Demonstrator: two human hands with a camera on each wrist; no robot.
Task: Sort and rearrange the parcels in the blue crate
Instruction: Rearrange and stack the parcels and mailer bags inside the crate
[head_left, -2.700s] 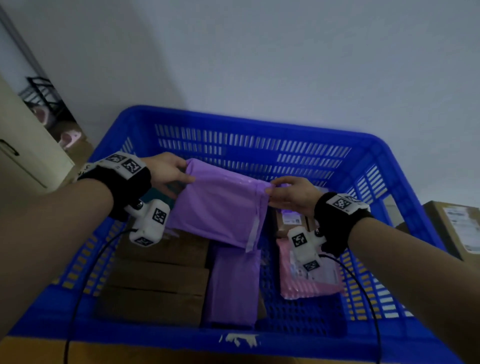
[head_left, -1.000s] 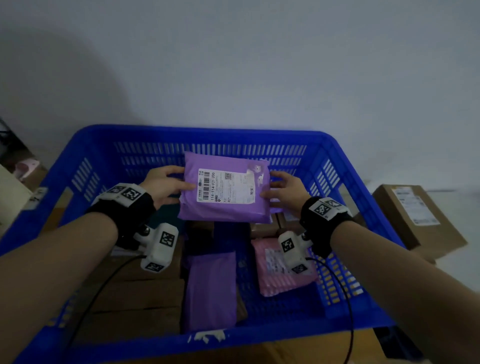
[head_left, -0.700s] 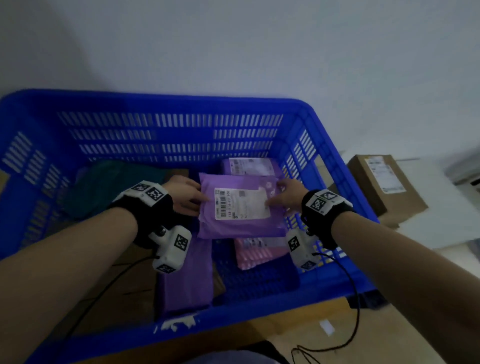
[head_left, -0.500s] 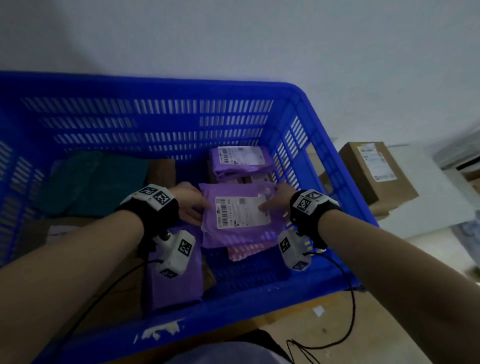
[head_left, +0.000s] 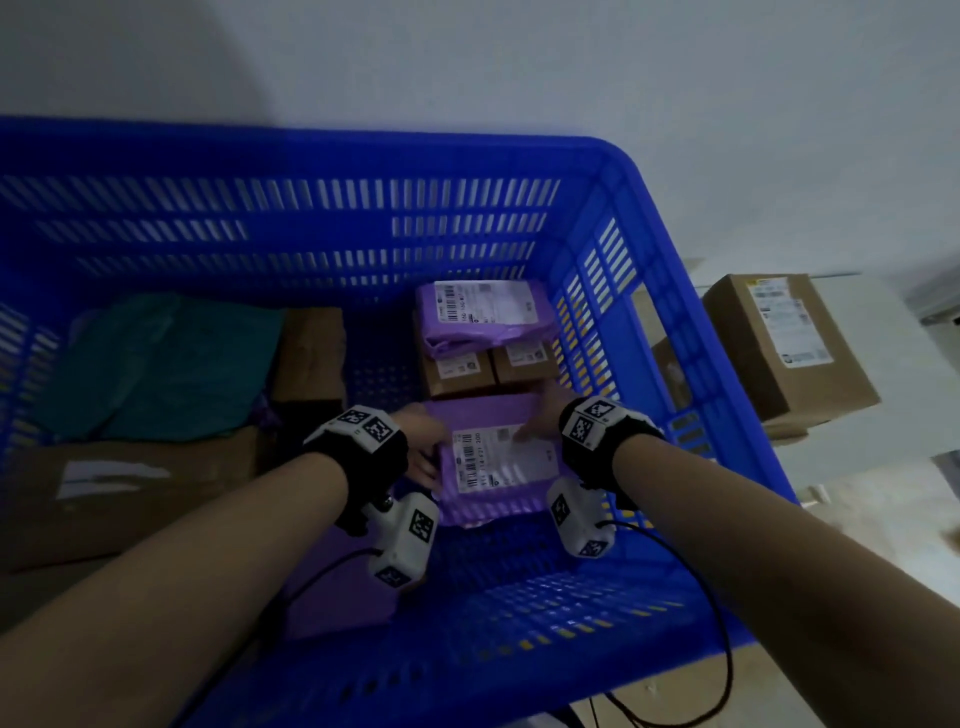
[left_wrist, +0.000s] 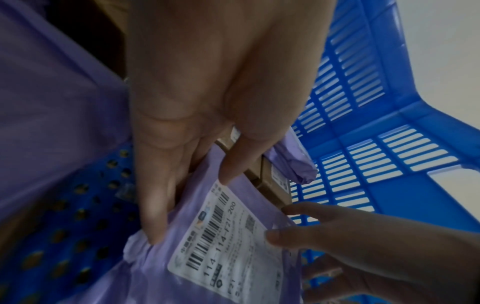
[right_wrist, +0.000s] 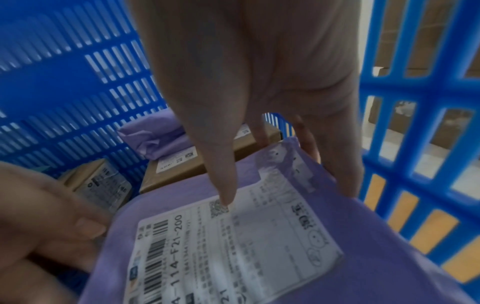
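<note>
While both hands bring the purple mailer (head_left: 498, 457) down into the right side of the blue crate (head_left: 618, 218), the step in hand looks like setting it flat, label up, in line with the parcels already stacked there. The left hand (head_left: 423, 441) pinches the mailer's left edge, thumb on top and fingers (left_wrist: 155, 216) curled beneath. The right hand (head_left: 545, 415) holds the far right corner, its fingers (right_wrist: 223, 181) long and nearly straight, one tip pressed on the white label (right_wrist: 233, 236) and the others tucked past the edge beside the crate wall.

Just beyond the fingertips lie two small brown boxes (head_left: 488, 366) side by side, with a second purple mailer (head_left: 483, 314) resting on them. To do this well, I would judge it best to keep the mailer level and slide its far edge up to those boxes without riding over them, so the barcode stays readable. The bag is soft and thin; it will likely sag or fold at the middle, so both hands should let go only when it lies flat on what is beneath, and that layer is hidden. Withdrawing the under-fingers sideways, not upward, should stop the corner from curling. Well to the left of the left hand sit a teal bag (head_left: 156, 364) and a large brown carton (head_left: 130, 493), clear of this placement.
</note>
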